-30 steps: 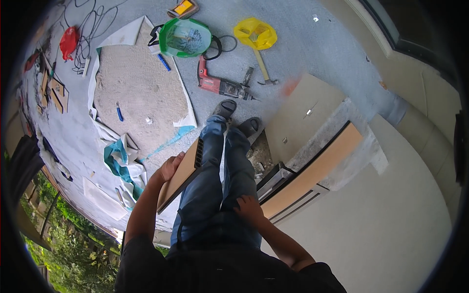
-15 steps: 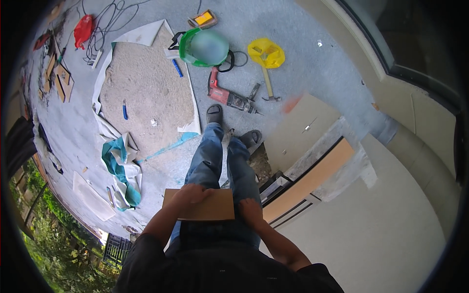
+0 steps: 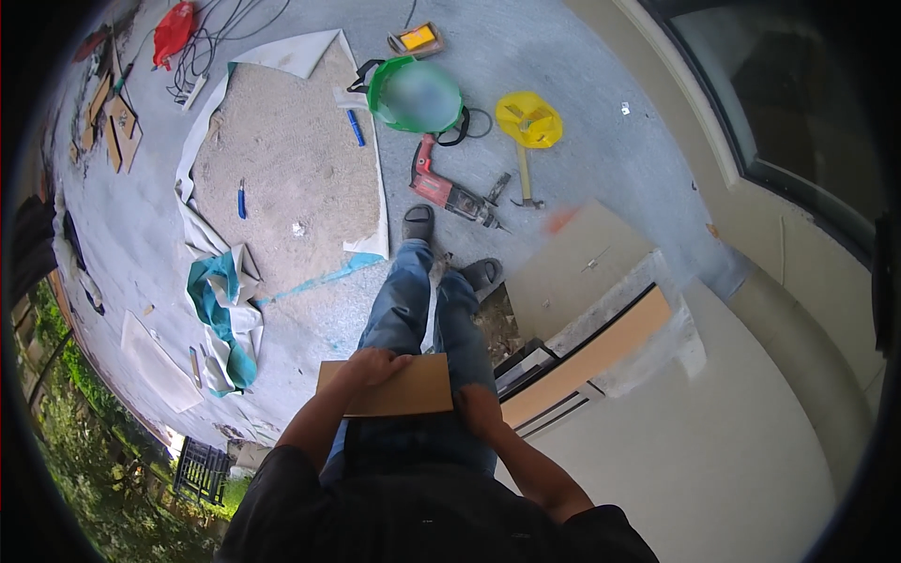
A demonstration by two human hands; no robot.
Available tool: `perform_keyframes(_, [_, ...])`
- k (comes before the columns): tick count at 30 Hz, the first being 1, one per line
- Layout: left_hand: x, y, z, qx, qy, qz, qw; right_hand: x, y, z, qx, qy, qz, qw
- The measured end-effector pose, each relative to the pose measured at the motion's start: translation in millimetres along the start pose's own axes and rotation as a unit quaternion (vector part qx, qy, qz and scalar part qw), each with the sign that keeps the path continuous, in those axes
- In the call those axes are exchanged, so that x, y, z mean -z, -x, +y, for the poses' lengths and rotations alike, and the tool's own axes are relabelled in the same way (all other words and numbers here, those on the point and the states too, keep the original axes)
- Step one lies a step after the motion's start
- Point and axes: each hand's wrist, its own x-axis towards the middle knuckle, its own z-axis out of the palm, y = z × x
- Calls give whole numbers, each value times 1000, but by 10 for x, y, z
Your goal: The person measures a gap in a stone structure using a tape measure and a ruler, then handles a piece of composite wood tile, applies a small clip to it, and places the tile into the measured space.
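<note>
Across my thighs lies a brown board (image 3: 404, 399), its broad face up. My left hand (image 3: 375, 366) is closed on it, fingers over the far edge. Beside the board's right end, my right hand (image 3: 479, 410) rests at my thigh; its fingers are shadowed, so I cannot tell whether they grip anything. To my right a long tan plank (image 3: 591, 347) leans along a narrow dark frame at the pale wall. Beyond my sandalled feet lie a red rotary hammer drill (image 3: 441, 188) and a hammer (image 3: 524, 174).
A rumpled sheet (image 3: 235, 319) and a sandy patch (image 3: 291, 150) with blue tools are leftward. Ahead are a green bucket (image 3: 413, 94), yellow bag (image 3: 526, 117), red bag (image 3: 174, 33), cables and scrap boards (image 3: 122, 136). A dark glazed opening (image 3: 798, 113) is upper right.
The board has swung from lengthwise at my left side to crosswise over my thighs, with my left hand moving right along with it. The floor items have shifted in view as my head moved.
</note>
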Motion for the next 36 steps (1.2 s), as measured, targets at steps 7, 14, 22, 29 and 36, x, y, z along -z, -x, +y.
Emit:
perform_keyframes(7, [376,451,228,-7,65,97,993,174,-18,-237,-56,-10,-5,998])
perform_keyframes(14, [569,437,186,-30,7,76,997,388,90,-488,-119,-71,16,990])
perform_keyframes(22, [608,554,-14,2,-10,56,998,639,614,-590,-189,-107,42,975])
perform_keyframes(29, [748,617,-396,38,31,69,996,842,1039,-563,-229,-131,101,959])
perform_keyframes(36, [880,919,-482,29,61,96,993,905,1299,-514,-220,-155,170,948])
